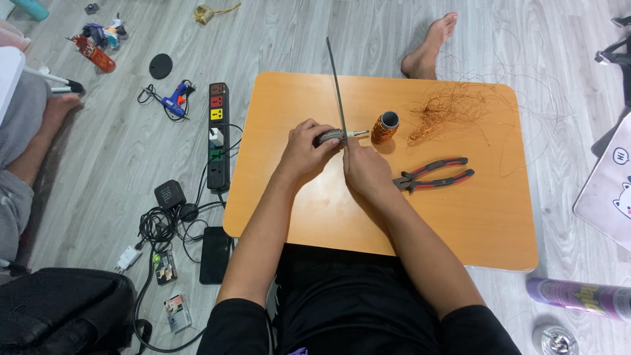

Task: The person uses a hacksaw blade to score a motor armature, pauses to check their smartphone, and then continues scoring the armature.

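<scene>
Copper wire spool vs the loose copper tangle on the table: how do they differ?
The copper wire spool is wound tight on a small upright core; the loose copper tangle sprawls in an unwound mess, with strands trailing off the table. The spool is compact and sits beside the left hand; the tangle is wider and lies further right, above the pliers. Both share the orange-copper colour.

My left hand (307,148) wraps around a small grey cylindrical part (330,137), so most of it is hidden and I can't tell what it is. My right hand (365,169) covers the lower end of the thin dark rod (336,89). At the lower right of the frame a purple spray can (582,297) is cut off by the edge. At the far left another person's leg (20,148) runs out of the picture. The fine copper wire strands (526,85) at upper right are too thin to follow.
</scene>
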